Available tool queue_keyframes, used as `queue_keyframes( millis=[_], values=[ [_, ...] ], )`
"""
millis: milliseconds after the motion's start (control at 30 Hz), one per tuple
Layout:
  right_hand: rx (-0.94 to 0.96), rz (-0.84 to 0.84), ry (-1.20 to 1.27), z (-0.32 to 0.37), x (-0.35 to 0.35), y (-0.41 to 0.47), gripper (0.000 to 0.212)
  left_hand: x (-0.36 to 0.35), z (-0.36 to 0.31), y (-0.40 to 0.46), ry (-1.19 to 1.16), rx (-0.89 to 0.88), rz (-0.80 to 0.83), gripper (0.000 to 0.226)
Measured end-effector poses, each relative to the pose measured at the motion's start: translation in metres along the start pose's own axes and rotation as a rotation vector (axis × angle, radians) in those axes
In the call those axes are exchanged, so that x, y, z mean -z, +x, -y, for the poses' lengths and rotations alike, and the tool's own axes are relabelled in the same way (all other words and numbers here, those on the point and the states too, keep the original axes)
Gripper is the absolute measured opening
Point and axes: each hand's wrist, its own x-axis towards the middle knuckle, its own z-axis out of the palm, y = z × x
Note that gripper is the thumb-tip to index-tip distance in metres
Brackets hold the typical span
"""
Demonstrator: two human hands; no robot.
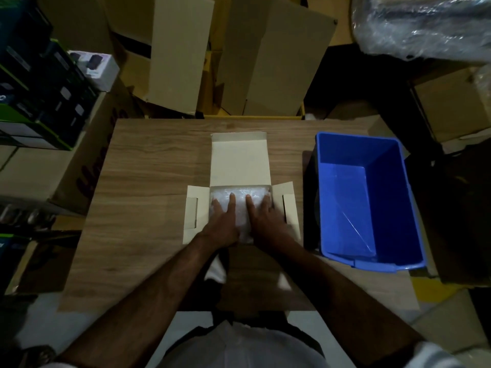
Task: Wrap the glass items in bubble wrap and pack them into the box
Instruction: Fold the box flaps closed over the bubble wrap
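**Pressing glass into a tight box**

Both hands lie flat, fingers straight, on the white bubble-wrapped bundle [240, 201] inside the shallow open cardboard box [240, 160] mid-table. Left hand [221, 221] and right hand [265, 219] press rather than grip. Lean too hard and the glass may crack; a proud bundle would stop the far lid closing. The blue plastic bin [398, 208] stands right.

You won't find a word here that reads cleanly. The large cardboard carton [79, 166] left of your table bears dark red lettering (too dim and skewed to make out), and the stacked retail boxes [39, 88] show only blurred print.
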Motion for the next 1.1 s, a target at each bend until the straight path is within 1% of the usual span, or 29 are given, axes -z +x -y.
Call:
queue_keyframes(
  millis=[67,167,233,267,300,367,433,500,567,633,733,800,833,867,933,1000,1100],
  values=[
    [0.018,-0.004,0.011,-0.003,0.000,-0.003,0.109,0.001,-0.002,-0.006,0.028,-0.010,-0.031,0.119],
    [0.030,-0.023,0.055,-0.005,0.005,-0.012,0.099,0.003,-0.003,-0.023,0.100,-0.100,-0.142,0.095],
    [0.020,-0.105,0.107,-0.006,0.009,-0.021,0.088,-0.001,0.002,-0.031,0.125,-0.167,-0.272,0.080],
    [0.018,-0.172,0.106,-0.007,0.011,-0.026,0.084,-0.003,0.007,-0.033,0.137,-0.200,-0.321,0.077],
    [0.013,-0.239,0.073,-0.008,0.013,-0.030,0.082,-0.004,0.010,-0.033,0.158,-0.225,-0.346,0.076],
    [-0.018,-0.355,0.016,-0.011,0.014,-0.034,0.079,-0.005,0.017,-0.033,0.239,-0.255,-0.340,0.081],
    [-0.086,-0.379,0.035,-0.012,0.016,-0.038,0.080,-0.002,0.022,-0.032,0.357,-0.270,-0.377,0.085],
    [-0.153,-0.362,0.056,-0.014,0.016,-0.041,0.079,0.001,0.027,-0.032,0.398,-0.263,-0.446,0.080],
    [-0.199,-0.360,0.124,-0.015,0.017,-0.045,0.074,0.003,0.032,-0.034,0.384,-0.228,-0.494,0.071],
    [-0.219,-0.348,0.239,-0.014,0.019,-0.049,0.073,0.004,0.037,-0.036,0.346,-0.171,-0.532,0.067],
    [-0.189,-0.353,0.312,-0.013,0.019,-0.052,0.071,0.002,0.042,-0.036,0.225,-0.065,-0.558,0.061],
    [-0.144,-0.361,0.299,-0.012,0.017,-0.053,0.084,0.004,0.044,-0.038,0.124,-0.028,-0.556,0.060],
    [-0.123,-0.358,0.293,-0.012,0.016,-0.053,0.090,0.005,0.043,-0.041,0.083,-0.029,-0.557,0.060],
    [-0.107,-0.356,0.293,-0.010,0.016,-0.053,0.092,0.005,0.043,-0.043,0.054,-0.038,-0.558,0.061],
    [-0.084,-0.361,0.307,-0.005,0.015,-0.052,0.089,0.006,0.039,-0.048,-0.005,-0.043,-0.550,0.066],
    [-0.074,-0.367,0.295,0.002,0.014,-0.050,0.086,0.007,0.033,-0.050,-0.083,-0.048,-0.580,0.069],
    [-0.062,-0.369,0.253,0.011,0.010,-0.046,0.084,0.002,0.021,-0.052,-0.100,-0.171,-0.561,0.073]
  ],
)
